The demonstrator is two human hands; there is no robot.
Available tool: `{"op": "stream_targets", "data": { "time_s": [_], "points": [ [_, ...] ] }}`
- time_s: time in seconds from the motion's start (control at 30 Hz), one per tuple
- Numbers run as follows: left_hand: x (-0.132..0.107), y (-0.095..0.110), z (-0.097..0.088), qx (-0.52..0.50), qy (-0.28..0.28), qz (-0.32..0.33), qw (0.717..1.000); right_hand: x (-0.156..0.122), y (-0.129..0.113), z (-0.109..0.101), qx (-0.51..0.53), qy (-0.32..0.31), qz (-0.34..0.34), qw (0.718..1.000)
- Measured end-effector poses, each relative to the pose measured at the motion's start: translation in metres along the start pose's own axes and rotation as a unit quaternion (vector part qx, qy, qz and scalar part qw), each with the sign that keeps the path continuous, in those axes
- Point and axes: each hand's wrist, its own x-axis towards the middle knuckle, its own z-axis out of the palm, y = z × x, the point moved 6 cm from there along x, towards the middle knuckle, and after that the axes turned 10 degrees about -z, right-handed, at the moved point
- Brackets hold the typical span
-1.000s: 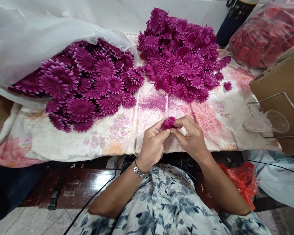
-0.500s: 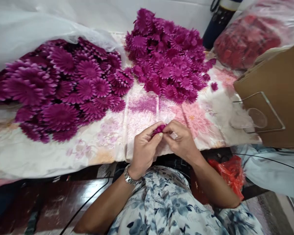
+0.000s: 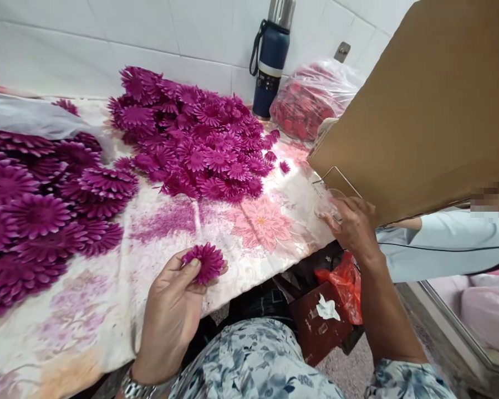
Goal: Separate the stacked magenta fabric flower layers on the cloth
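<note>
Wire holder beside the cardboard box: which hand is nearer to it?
Right. The right hand is just below the wire holder, fingertips at it; the left hand is well off to its left, holding a purple flower.

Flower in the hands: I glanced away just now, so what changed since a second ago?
The right hand let go of the flower and moved right to the clear cup in the wire holder beside the cardboard. The left hand alone now holds the flower, petals spread. The flower piles on the cloth stayed put.
</note>
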Motion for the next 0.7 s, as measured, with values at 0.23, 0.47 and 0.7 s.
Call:
{"op": "stream_targets", "data": {
  "time_s": [0.23, 0.47, 0.7],
  "points": [
    [0.001, -0.007, 0.0, 0.002, 0.013, -0.017, 1.0, 0.001, 0.007, 0.021, -0.029, -0.084, -0.008, 0.996],
    [0.002, -0.007, 0.001, -0.009, 0.003, -0.011, 1.0, 0.002, 0.02, 0.009, -0.001, -0.027, -0.016, 0.999],
    [-0.002, -0.012, 0.008, -0.052, -0.043, -0.003, 0.998, 0.002, -0.051, -0.029, 0.125, 0.18, -0.116, 0.969]
  ]
}}
